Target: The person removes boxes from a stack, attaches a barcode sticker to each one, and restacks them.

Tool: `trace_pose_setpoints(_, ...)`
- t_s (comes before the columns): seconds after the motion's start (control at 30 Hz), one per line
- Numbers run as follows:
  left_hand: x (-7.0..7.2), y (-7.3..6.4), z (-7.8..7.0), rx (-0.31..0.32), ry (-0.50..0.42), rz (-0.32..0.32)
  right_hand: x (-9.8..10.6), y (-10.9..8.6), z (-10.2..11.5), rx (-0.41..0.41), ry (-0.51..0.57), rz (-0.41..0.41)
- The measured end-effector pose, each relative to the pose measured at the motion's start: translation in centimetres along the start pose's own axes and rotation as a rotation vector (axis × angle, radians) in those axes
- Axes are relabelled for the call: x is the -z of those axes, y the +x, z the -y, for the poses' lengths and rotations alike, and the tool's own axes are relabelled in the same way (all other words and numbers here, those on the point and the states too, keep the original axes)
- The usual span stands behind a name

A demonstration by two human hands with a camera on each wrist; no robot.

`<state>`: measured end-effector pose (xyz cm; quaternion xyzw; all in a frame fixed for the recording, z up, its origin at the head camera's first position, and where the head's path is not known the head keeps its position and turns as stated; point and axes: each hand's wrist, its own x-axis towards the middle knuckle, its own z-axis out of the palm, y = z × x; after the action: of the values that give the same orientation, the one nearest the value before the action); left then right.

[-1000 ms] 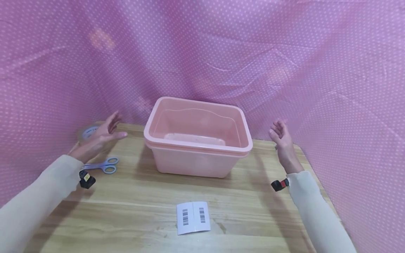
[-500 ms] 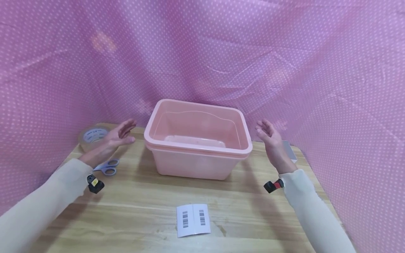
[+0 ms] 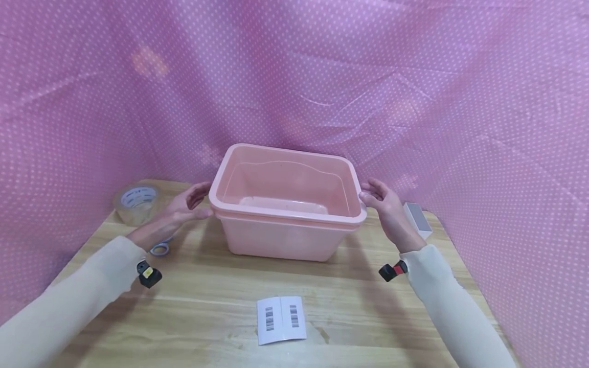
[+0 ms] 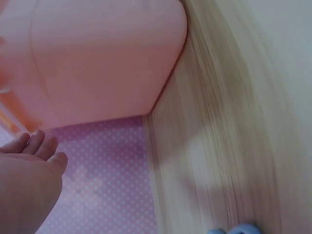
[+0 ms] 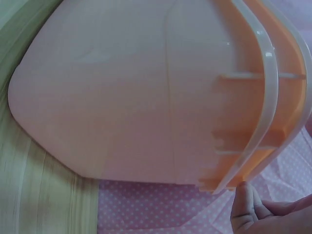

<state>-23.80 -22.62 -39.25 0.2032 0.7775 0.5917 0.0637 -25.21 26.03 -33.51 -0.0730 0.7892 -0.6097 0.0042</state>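
Observation:
A pink plastic bin [image 3: 280, 237] stands on the wooden table. Its two rims, one just above the other, show plainly in the right wrist view, as if two bins are nested. My left hand [image 3: 188, 204] is at the bin's left side, its fingers loosely bent and the thumb tip close to the rim; I cannot tell whether it touches. On the other side, my right hand [image 3: 384, 207] has its fingertips at the right edge of the rim, seemingly touching it. In the right wrist view, the fingertips [image 5: 243, 195] meet the rim's corner. Neither hand grips the bin.
A roll of clear tape [image 3: 138, 202] lies at the back left. Scissors [image 3: 159, 249] are mostly hidden under the left forearm. A small white and grey box [image 3: 417, 220] sits behind the right hand. In front lies a folded white paper [image 3: 281, 320] with barcodes. Pink dotted cloth [image 3: 294, 76] surrounds the table.
Both hands have moved inward from the sides to the bin's left and right rims. The tape roll and small box have come into fuller view; the scissors are more covered. The bin stays put.

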Motion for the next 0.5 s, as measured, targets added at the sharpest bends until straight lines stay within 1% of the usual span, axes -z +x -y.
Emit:
trace_pose_setpoints(0.13, -0.8, 0.1, -0.6, 0.037, 0.021, -0.019, -0.3, 0.2, 0.2, -0.028, -0.034, 0.002)
trace_pose_setpoints(0.3, -1.8, 0.3, -1.1, 0.092, 0.042, -0.061, -0.6, 0.6, 0.3, -0.046, -0.097, 0.0)
trace_pose_setpoints(0.43, -2.3, 0.4, -1.3, 0.118, 0.069, -0.09, -1.3, 1.1, 0.7, -0.068, -0.139, -0.021)
trace_pose_setpoints(0.5, -2.4, 0.4, -1.4, 0.121, 0.072, -0.098, -1.7, 1.5, 0.9, -0.084, -0.165, -0.03)
